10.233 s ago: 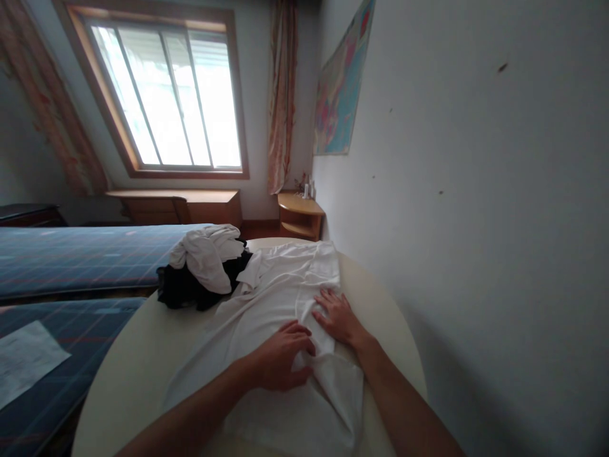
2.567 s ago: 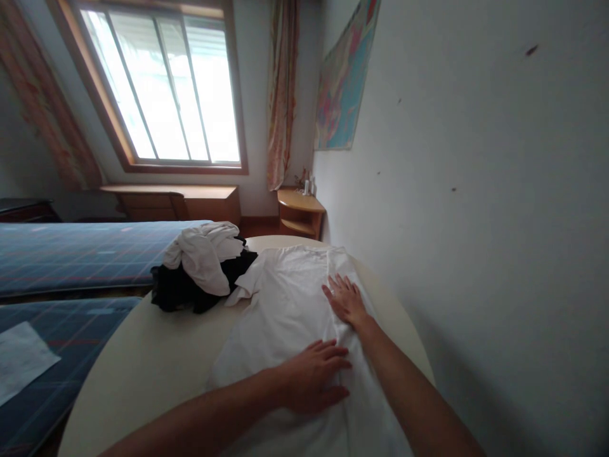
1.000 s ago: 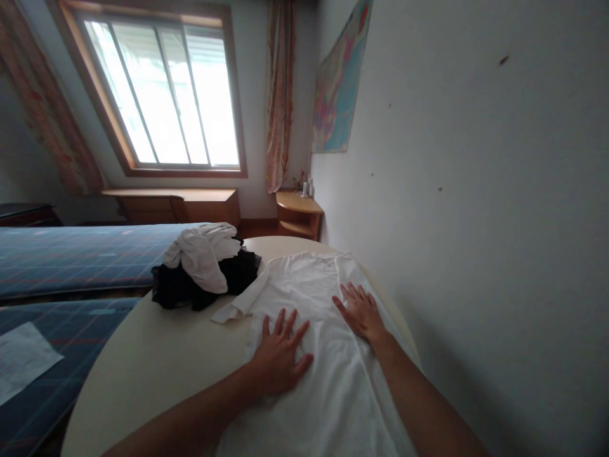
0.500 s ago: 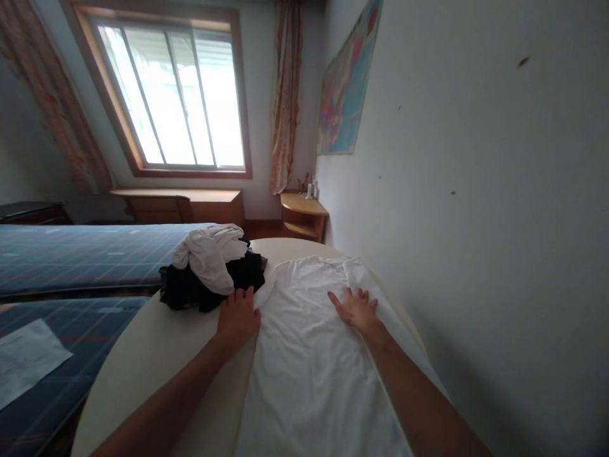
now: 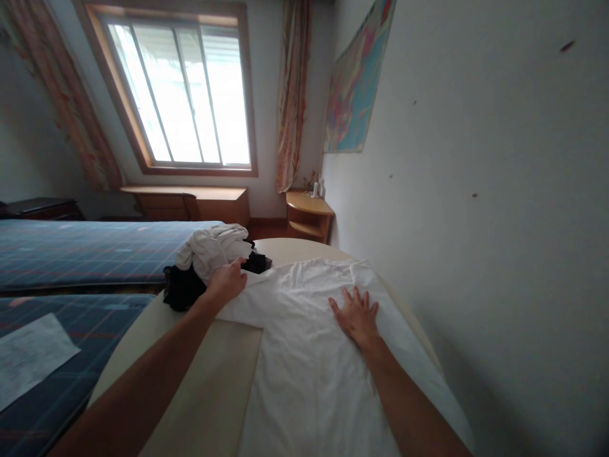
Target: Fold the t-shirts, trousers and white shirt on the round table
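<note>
A white shirt lies spread over the round table, its collar end away from me. My left hand pinches the edge of its left sleeve, which stretches out sideways in front of the clothes pile. Spread flat, my right hand presses on the upper right part of the shirt with the fingers apart. Just beyond my left hand sits a heap of clothes, with a crumpled white garment on top of a black garment. The hand and sleeve hide part of that heap.
The cream round table carries everything here. On its left are blue plaid mattresses, one with a paper sheet on it. A bare wall runs close along the right. Beyond stand a desk and a corner shelf.
My left hand has moved up and to the left, drawing the shirt's left sleeve out flat towards the pile. The right hand stays on the shirt. The view has shifted slightly.
</note>
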`<act>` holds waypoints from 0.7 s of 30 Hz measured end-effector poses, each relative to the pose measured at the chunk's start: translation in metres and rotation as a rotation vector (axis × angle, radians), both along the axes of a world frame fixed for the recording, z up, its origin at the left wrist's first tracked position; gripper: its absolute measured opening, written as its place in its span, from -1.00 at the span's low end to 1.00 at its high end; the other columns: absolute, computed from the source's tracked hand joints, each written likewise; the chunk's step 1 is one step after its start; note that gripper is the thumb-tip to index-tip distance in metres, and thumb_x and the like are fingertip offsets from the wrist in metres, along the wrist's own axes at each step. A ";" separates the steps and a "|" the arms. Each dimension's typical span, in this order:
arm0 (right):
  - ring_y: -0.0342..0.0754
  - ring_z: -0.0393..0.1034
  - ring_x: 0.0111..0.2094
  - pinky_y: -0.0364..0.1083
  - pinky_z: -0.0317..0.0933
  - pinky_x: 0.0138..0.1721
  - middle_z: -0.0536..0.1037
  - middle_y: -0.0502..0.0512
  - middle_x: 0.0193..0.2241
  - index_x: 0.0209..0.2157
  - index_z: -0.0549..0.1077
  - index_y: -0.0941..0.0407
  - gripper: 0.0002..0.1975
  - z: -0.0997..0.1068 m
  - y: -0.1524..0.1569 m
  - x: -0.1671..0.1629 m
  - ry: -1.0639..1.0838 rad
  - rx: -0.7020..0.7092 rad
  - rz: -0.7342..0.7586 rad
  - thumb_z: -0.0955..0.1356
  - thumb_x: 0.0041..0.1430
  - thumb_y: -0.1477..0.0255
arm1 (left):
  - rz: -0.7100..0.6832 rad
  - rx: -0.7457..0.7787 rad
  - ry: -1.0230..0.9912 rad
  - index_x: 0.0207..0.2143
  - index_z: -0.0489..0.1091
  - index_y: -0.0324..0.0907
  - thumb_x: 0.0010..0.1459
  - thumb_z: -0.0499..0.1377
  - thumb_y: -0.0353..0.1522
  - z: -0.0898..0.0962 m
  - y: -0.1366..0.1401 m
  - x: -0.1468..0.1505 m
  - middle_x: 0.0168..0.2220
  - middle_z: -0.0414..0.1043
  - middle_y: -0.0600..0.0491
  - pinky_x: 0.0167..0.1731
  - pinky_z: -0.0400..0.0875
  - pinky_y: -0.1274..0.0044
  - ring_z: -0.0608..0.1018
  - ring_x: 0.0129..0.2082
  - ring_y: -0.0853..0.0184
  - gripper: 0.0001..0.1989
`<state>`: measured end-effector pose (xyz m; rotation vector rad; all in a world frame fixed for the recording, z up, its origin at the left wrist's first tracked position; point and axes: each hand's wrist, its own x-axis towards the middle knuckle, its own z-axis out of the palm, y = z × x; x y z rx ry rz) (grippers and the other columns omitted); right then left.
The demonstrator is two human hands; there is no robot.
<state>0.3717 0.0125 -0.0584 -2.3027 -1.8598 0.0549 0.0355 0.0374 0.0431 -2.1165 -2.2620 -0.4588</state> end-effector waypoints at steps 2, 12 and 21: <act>0.42 -0.26 0.36 0.40 -0.36 0.25 -0.04 0.24 0.39 0.35 0.13 0.08 -0.20 0.000 0.001 0.000 -0.003 0.005 -0.006 0.02 0.27 -0.12 | 0.014 0.007 0.027 0.11 0.34 -0.15 0.24 0.07 -0.36 -0.001 0.000 -0.002 -0.14 0.57 -0.13 -0.13 0.41 0.38 0.60 -0.11 0.07 -0.61; 0.42 -0.22 0.36 0.41 -0.31 0.24 0.01 0.24 0.38 0.34 0.14 0.08 -0.22 0.000 0.001 -0.001 -0.015 0.015 -0.004 0.03 0.28 -0.10 | -0.014 0.323 -0.177 0.02 0.37 -0.11 0.22 0.07 -0.48 0.005 0.003 0.007 0.04 0.46 0.00 0.02 0.36 0.43 0.53 -0.01 0.18 -0.67; 0.41 -0.24 0.36 0.41 -0.32 0.24 0.00 0.24 0.38 0.35 0.13 0.07 -0.21 -0.001 0.003 0.001 -0.019 0.001 0.000 0.01 0.28 -0.10 | -0.603 0.206 -0.618 0.13 0.24 -0.14 0.20 0.17 -0.31 0.012 -0.016 0.079 0.12 0.39 -0.03 -0.24 0.48 0.55 0.57 -0.27 0.39 -0.55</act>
